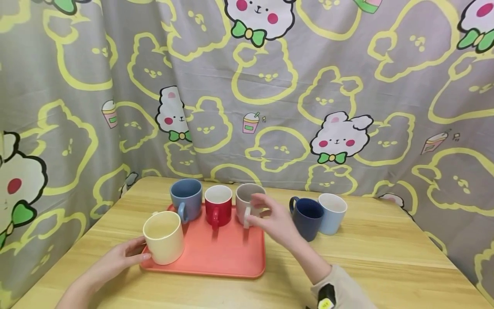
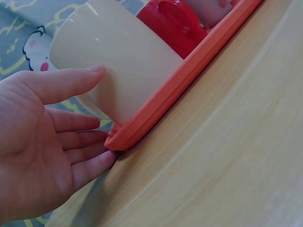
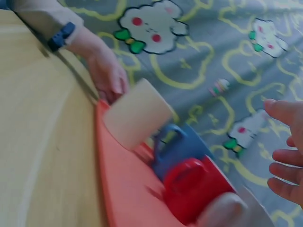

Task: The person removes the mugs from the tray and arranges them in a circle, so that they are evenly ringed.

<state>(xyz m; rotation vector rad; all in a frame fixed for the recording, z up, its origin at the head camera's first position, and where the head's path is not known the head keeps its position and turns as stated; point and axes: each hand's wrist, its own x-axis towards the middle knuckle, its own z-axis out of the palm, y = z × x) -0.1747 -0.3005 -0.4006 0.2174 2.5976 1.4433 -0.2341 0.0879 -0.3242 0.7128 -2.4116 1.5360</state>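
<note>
A cream mug (image 1: 164, 238) stands at the front left of a coral-red tray (image 1: 227, 257). My left hand (image 1: 117, 262) is at that corner, its fingers loosely extended at the tray's rim and the thumb beside the mug; in the left wrist view the hand (image 2: 52, 146) encloses nothing. Along the tray's back are a blue mug (image 1: 187, 199), a red mug (image 1: 218, 208) and a grey mug (image 1: 243, 199). Over the grey mug's handle side hovers my right hand (image 1: 275, 219). The right wrist view shows that hand (image 3: 289, 146) with fingers spread, apart from the mugs.
Right of the tray, a navy mug (image 1: 307, 221) and a light blue mug (image 1: 332, 214) stand close together on the wooden table (image 1: 370, 253). A patterned curtain (image 1: 270, 86) hangs behind the table and at its sides.
</note>
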